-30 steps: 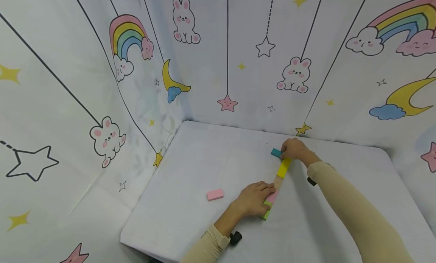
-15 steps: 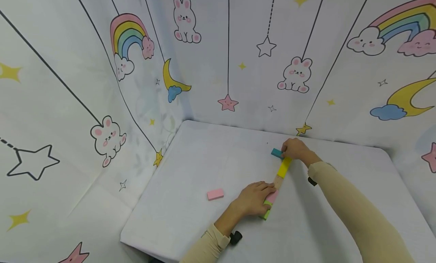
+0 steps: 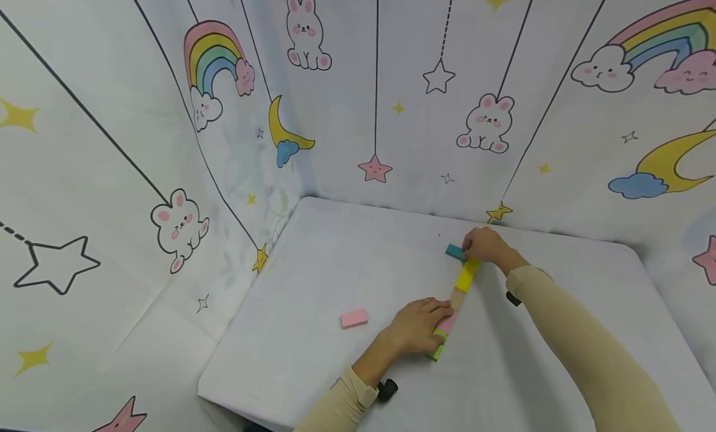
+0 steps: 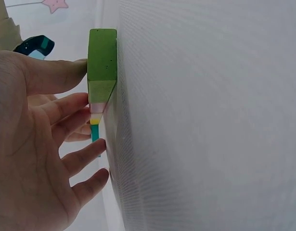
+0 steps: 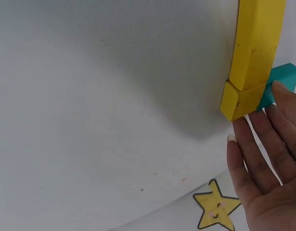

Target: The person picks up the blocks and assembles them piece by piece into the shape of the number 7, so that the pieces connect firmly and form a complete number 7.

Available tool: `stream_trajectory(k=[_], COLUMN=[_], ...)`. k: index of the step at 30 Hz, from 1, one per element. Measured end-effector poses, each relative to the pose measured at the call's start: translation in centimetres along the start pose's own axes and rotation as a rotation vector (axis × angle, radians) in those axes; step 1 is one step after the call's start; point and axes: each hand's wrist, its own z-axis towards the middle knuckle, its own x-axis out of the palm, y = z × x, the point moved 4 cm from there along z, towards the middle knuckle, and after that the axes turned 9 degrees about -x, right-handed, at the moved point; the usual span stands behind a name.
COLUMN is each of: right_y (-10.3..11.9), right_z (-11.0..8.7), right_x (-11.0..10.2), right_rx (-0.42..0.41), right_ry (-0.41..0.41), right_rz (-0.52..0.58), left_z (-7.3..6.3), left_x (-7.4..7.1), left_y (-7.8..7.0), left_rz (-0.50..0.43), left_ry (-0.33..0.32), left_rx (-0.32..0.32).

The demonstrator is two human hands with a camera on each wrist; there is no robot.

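A straight row of blocks lies on the table: a green block [image 4: 102, 55], a pink block [image 3: 446, 323], a bare wood block [image 3: 457, 298] and a long yellow block [image 3: 467, 275]. My left hand [image 3: 414, 326] rests along the row's left side, thumb against the green block and fingers extended by the pink and wood ones. At the far end my right hand [image 3: 488, 245] pinches a teal block [image 5: 285, 79] between thumb and fingers. This block sits crosswise beside a short yellow piece [image 5: 243, 100], which meets the long yellow block at a seam.
A loose pink block [image 3: 353, 319] lies on the white table [image 3: 313, 264] left of my left hand. Behind the table's far edge hangs a white curtain [image 3: 414, 127] printed with rabbits, stars and rainbows.
The head view has shifted very slightly. Both hands and the blocks keep their places.
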Motion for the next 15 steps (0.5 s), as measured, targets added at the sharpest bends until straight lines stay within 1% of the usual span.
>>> stream_trajectory(k=[15], right_y=[0.14], right_z=[-0.20], right_x=[0.01], right_rx=[0.020], right_ry=[0.018], right_rz=[0.009], left_z=[-0.10], left_x=[-0.23], left_y=[-0.05], left_rz=[-0.003], left_ry=[-0.011], left_rx=[0.003])
